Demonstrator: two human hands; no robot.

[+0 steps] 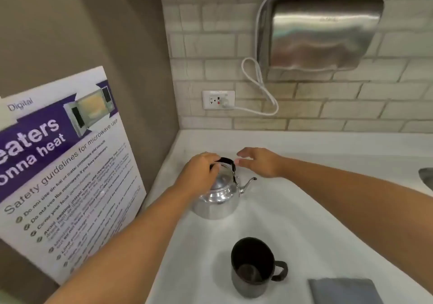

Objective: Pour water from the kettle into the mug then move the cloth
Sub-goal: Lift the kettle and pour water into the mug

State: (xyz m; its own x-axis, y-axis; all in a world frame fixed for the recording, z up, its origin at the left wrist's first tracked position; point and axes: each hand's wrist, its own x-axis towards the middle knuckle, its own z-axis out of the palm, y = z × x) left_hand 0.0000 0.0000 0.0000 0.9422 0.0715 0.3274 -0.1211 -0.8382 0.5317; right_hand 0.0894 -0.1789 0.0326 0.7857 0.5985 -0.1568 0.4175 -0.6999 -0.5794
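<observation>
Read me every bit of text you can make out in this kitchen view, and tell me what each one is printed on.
All on the poster leaning against the left wall:
"Digital"
"eaters" (start cut off by the picture edge)
"onna heat" (start cut off)
"Safety guidelines for microwave use"
Bulleted lines beneath begin "Do not use"; the rest is too small and blurred to read.
Hand dryer: faint mark, unreadable.
Wall outlet: small label, unreadable.
Kettle, mug, cloth: no text visible.

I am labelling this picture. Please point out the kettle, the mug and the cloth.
kettle (216,204): head view, on its shiny metal body.
mug (251,268): head view, on its dark inner wall.
cloth (344,291): head view, on its grey folded top.
</observation>
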